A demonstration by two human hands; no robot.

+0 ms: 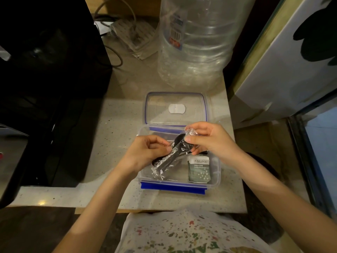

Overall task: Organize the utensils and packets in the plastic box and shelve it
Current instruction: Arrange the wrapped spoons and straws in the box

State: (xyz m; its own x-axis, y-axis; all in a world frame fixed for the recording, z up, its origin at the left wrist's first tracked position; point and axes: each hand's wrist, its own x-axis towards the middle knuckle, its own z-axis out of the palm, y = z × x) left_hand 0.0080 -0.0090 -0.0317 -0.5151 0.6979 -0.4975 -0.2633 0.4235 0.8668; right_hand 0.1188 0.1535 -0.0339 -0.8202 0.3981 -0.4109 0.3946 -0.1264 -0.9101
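Sugar packet (199, 169) small print unreadable

Dim warm light, deep shadow at left, wide-angle bending at edges.

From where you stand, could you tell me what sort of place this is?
Probably a home kitchen corner: a speckled stone countertop, a large empty water bottle and a plastic food box of wrapped spoons and packets.

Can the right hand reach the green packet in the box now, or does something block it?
Probably not at once. The right hand is close above the packet and the box is open, but its fingers pinch the wrapped spoon, shared with the left hand.
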